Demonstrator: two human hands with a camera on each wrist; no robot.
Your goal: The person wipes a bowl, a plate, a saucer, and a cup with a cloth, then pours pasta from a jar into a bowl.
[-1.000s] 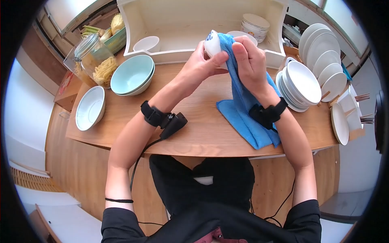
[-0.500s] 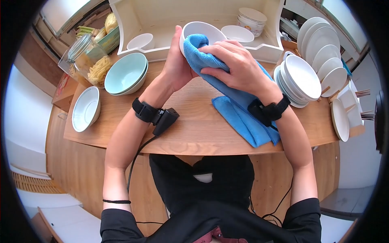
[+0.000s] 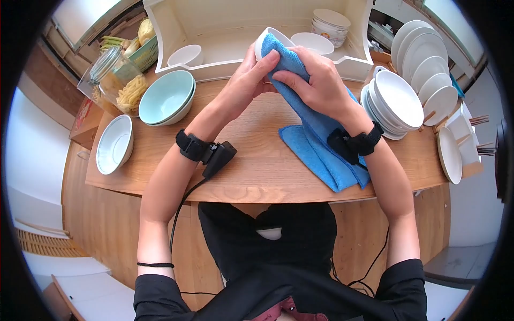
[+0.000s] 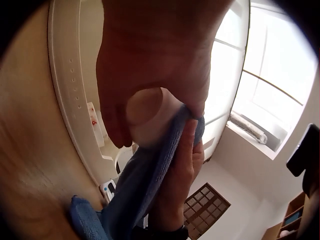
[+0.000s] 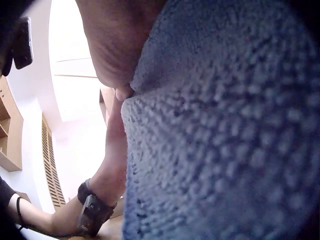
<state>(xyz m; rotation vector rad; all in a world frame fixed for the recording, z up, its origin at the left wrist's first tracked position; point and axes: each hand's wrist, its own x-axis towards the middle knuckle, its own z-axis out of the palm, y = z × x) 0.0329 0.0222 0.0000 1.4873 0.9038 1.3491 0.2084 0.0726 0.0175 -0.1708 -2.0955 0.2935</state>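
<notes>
A white bowl (image 3: 274,36) is held up over the table's back part, in front of the shelf unit. My left hand (image 3: 247,80) grips the bowl from the left, its thumb on the blue cloth (image 3: 292,91) over the rim. With my right hand (image 3: 325,88) I hold the cloth against the bowl's right side; the rest hangs down to the table. In the left wrist view the bowl's base (image 4: 145,106) shows between fingers and thumb of my left hand (image 4: 150,70). Cloth (image 5: 225,130) fills most of the right wrist view, hiding the bowl.
Pale blue bowls (image 3: 167,97), a white bowl (image 3: 115,144) and a pasta jar (image 3: 120,80) stand left. Stacked white bowls (image 3: 399,100), racked plates (image 3: 425,56) and a chopstick holder (image 3: 463,139) are at the right. The white shelf unit (image 3: 225,69) holds more bowls.
The bowl first turned with its opening into view and moved left, then tilted back and narrowed from view. My left thumb came onto the cloth; my right hand shifted slightly right.
</notes>
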